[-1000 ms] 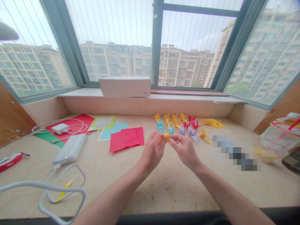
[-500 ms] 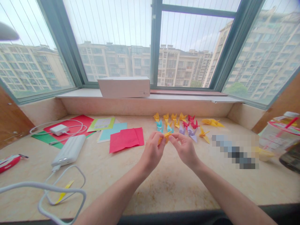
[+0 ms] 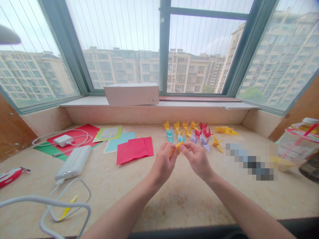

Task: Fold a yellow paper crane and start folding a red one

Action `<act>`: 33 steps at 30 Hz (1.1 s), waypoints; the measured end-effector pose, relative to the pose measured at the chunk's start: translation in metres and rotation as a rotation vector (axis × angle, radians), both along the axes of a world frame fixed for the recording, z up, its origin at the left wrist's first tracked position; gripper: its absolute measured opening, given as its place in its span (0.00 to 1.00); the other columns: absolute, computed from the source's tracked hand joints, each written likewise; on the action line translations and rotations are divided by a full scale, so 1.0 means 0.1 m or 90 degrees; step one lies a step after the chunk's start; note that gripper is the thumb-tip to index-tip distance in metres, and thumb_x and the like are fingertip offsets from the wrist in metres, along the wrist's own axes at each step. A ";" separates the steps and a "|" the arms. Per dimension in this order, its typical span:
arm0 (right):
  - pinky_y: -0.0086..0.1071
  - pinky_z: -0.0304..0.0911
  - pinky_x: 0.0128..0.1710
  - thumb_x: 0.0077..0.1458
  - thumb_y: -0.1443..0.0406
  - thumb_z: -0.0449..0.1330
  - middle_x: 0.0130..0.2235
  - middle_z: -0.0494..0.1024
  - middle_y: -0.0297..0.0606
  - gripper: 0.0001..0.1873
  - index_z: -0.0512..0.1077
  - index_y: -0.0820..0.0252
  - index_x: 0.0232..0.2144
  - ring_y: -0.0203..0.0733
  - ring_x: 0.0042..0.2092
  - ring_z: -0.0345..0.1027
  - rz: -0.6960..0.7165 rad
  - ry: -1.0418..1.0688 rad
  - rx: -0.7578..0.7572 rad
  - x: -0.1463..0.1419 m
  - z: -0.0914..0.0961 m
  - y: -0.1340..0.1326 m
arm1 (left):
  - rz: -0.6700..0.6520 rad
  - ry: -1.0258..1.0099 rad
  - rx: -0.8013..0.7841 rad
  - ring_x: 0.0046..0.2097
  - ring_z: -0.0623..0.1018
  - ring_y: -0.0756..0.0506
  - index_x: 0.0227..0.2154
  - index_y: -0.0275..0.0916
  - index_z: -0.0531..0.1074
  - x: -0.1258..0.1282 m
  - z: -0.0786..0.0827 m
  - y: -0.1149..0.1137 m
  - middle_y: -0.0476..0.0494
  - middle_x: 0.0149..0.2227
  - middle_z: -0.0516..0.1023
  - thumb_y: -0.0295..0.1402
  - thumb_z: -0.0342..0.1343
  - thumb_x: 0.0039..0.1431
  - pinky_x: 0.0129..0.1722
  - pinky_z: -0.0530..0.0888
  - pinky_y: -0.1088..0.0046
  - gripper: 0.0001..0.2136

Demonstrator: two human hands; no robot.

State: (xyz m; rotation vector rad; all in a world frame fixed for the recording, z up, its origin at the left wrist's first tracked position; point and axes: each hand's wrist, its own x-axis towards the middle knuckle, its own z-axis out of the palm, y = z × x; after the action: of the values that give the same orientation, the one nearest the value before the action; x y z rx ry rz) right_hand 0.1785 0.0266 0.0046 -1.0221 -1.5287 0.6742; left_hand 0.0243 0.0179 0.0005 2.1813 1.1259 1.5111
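Okay, so the small folded piece of yellow origami paper (image 3: 176, 148) sat right between the person's two hands, held up above the pale marble counter (image 3: 189, 202) and not resting on it; its long axis ran on a slant, with the low end toward the left wrist and the high end pointing up and to the right, toward the other hand. The left hand (image 3: 163, 161) was the nearer one, curled in tight and pinching the paper's lower part; the right hand (image 3: 196, 159) sat just beside it with a narrow pinch at the paper's upper tip, though I couldn't tell if it actually gripped the paper or only touched it. Straight ahead, past the hands, stood rows of little folded paper cranes (image 3: 186, 131) in yellow, blue, purple and red; a larger yellow paper crane (image 3: 217, 144) lay off to their right. Over on the left were loose red origami paper squares (image 3: 134, 150), a pale blue paper sheet (image 3: 119, 142) and a chunky white power bank (image 3: 73, 162) with its cable; a white cardboard box (image 3: 131, 94) sat up on the window sill.
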 end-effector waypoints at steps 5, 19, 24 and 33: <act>0.34 0.63 0.35 0.57 0.60 0.60 0.30 0.79 0.36 0.09 0.75 0.60 0.31 0.40 0.31 0.69 -0.037 -0.014 0.043 -0.03 -0.01 -0.03 | -0.005 0.008 -0.014 0.40 0.75 0.47 0.37 0.40 0.69 0.02 -0.02 -0.01 0.44 0.41 0.74 0.31 0.51 0.66 0.40 0.73 0.73 0.03; 0.34 0.68 0.37 0.59 0.68 0.60 0.36 0.77 0.38 0.05 0.76 0.56 0.35 0.40 0.37 0.71 0.048 -0.061 0.243 -0.01 -0.05 0.00 | 0.002 -0.100 -0.105 0.34 0.78 0.48 0.34 0.39 0.71 0.03 -0.04 0.00 0.44 0.37 0.75 0.34 0.53 0.63 0.35 0.76 0.72 0.05; 0.37 0.70 0.42 0.59 0.70 0.59 0.41 0.75 0.41 0.10 0.78 0.55 0.40 0.43 0.43 0.72 0.095 -0.085 0.266 0.00 -0.01 -0.04 | -0.026 -0.177 -0.151 0.34 0.79 0.47 0.37 0.37 0.71 0.02 -0.05 0.01 0.41 0.39 0.76 0.37 0.55 0.62 0.34 0.76 0.72 0.08; 0.36 0.71 0.42 0.59 0.68 0.60 0.39 0.75 0.39 0.09 0.80 0.53 0.39 0.42 0.42 0.72 0.085 -0.026 0.226 0.00 0.04 -0.06 | -0.092 -0.224 -0.170 0.36 0.79 0.47 0.41 0.37 0.70 0.05 0.00 -0.06 0.39 0.42 0.75 0.38 0.53 0.64 0.33 0.76 0.73 0.10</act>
State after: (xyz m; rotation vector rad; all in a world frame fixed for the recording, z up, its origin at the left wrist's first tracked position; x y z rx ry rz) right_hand 0.1786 0.0206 0.0084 -0.6730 -1.6903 0.4524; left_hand 0.0291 0.0121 0.0005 1.7016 0.9660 1.5068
